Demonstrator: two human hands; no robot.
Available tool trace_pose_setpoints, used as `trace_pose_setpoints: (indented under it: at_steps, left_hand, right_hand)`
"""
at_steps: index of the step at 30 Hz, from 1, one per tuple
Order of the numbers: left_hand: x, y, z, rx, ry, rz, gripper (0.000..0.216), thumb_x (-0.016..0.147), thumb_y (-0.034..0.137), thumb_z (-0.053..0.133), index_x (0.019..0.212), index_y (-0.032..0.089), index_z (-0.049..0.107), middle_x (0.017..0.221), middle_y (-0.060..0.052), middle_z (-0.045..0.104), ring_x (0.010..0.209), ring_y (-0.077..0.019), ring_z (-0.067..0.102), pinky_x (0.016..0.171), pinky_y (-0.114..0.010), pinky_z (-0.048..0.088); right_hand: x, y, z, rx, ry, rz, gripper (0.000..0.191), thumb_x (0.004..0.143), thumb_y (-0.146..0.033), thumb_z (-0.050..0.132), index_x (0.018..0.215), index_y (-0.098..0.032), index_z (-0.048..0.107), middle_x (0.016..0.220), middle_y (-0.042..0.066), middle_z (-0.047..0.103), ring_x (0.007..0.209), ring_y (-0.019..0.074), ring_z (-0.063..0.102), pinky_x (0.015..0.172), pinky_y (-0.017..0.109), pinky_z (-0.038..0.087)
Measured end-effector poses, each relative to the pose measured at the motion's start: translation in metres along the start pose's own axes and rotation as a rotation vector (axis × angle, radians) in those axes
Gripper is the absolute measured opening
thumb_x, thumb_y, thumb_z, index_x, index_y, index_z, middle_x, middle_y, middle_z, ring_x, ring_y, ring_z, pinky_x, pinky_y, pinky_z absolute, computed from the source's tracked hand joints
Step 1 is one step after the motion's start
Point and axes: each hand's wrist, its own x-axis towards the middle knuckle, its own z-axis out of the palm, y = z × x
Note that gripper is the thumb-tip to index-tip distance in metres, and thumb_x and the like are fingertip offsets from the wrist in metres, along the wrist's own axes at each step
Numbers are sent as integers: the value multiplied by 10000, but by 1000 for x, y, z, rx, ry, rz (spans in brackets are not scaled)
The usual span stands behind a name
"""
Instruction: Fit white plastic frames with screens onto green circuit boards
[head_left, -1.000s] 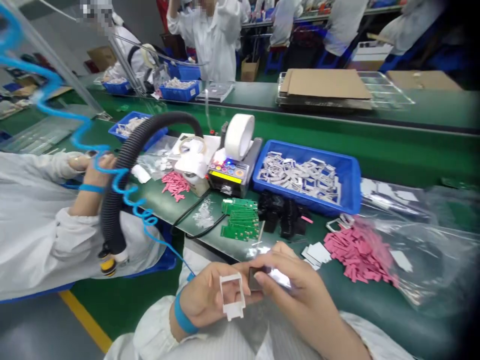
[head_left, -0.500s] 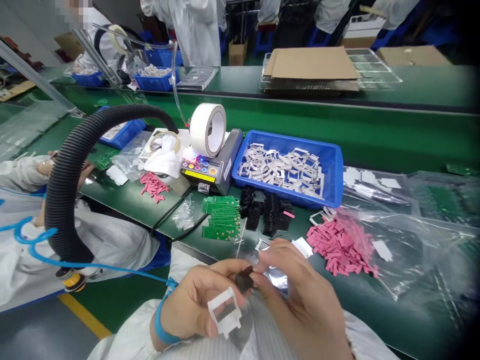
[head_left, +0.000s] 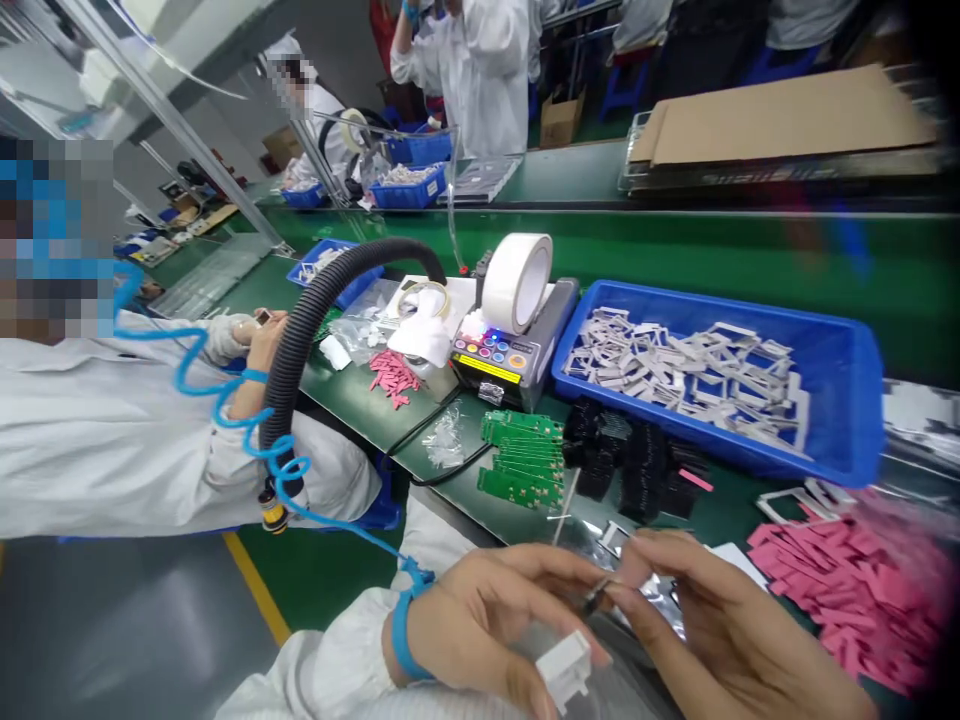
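Note:
My left hand, with a blue wrist strap, is closed on a small white plastic frame, seen nearly edge-on between thumb and fingers. A small dark flat piece sits between the fingertips of both hands. My right hand pinches that piece with thumb and forefinger; its exact kind is too small to tell. Just beyond the fingers lie another white frame and a shiny silver bag, partly hidden by my right hand.
Green circuit boards, black parts and pink strips lie on the bench. Behind them stand a blue bin of white frames and a tape dispenser. A black hose arches at left, near a co-worker's sleeve.
My view has swung left, so bench and hands appear further right. The white frame has turned from face-on to nearly edge-on. The dark piece is also tilted to a thinner edge.

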Motion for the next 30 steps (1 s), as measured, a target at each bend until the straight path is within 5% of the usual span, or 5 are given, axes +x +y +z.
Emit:
trace_pose_setpoints:
  at_steps: [6,19,27,30]
  left_hand:
    - [-2,-1,-5,67,29,-53,498,423,308,879,904,283,751,1246,-103,604,1138,-318,549,1059,-477,340]
    - [-3,-2,-12,93,22,-44,484,464,304,867,932,296,743,1259,-74,593,1157,-308,535,1045,-459,368]
    - [-5,-4,-18,96,15,-23,470,502,255,857,955,294,737,1253,-67,586,1171,-300,522,1053,-443,344]
    - [-7,-7,-16,-71,131,-89,389,528,331,843,893,227,759,1186,-93,618,1092,-277,571,987,-414,403]
  right_hand:
    - [2,5,4,-78,31,5,146,810,-368,619,886,-243,618,776,23,644,701,174,626,567,255,511]
    - [3,7,8,-123,-52,61,173,836,-367,584,968,-255,592,796,8,666,681,161,645,582,250,521]
    - [15,6,11,-258,-138,-123,94,873,-326,514,924,-267,567,758,-13,648,621,128,633,555,222,501]
    - [17,-2,14,-230,-157,-161,50,868,-259,510,841,-260,552,746,-10,630,634,128,622,546,221,488]
